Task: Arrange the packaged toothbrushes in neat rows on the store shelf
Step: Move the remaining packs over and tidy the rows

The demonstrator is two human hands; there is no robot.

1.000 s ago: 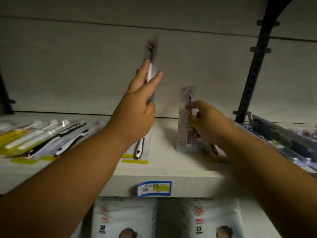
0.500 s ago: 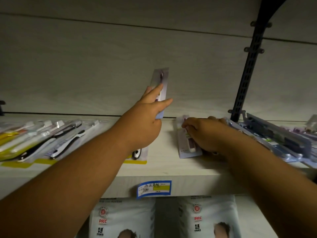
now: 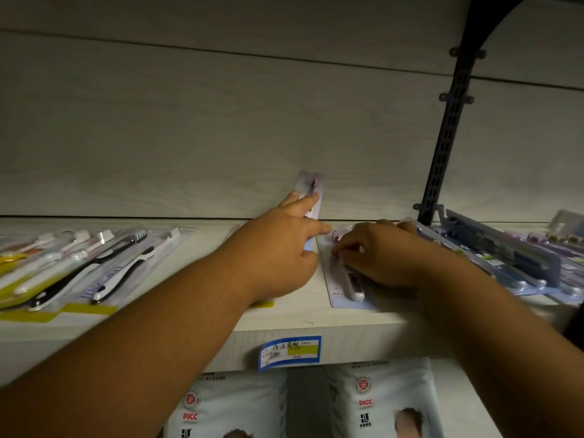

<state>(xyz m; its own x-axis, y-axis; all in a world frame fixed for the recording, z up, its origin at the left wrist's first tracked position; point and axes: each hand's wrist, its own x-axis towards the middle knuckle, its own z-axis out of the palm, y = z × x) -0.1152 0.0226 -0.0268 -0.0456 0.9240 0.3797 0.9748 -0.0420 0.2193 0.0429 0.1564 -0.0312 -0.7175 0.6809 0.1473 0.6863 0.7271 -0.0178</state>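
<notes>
I log it as roughly mid-task: left hand (image 3: pixel 278 248) pinches a tilted lilac carded toothbrush pack (image 3: pixel 311 188) above the pale wooden shelf (image 3: pixel 300 324), right hand (image 3: pixel 379 254) holds a flat lilac-white toothbrush card (image 3: pixel 344 289) under curled fingers, the fanned black-and-white packs (image 3: pixel 94 263) look placed, and the bluish-purple overlapping packs (image 3: pixel 505 257) look unsorted.

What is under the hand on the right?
A flat pale-blue toothbrush pack lies on the light wooden shelf under the right hand. Its white-and-purple handle end shows; the fingers cover its middle.
</notes>
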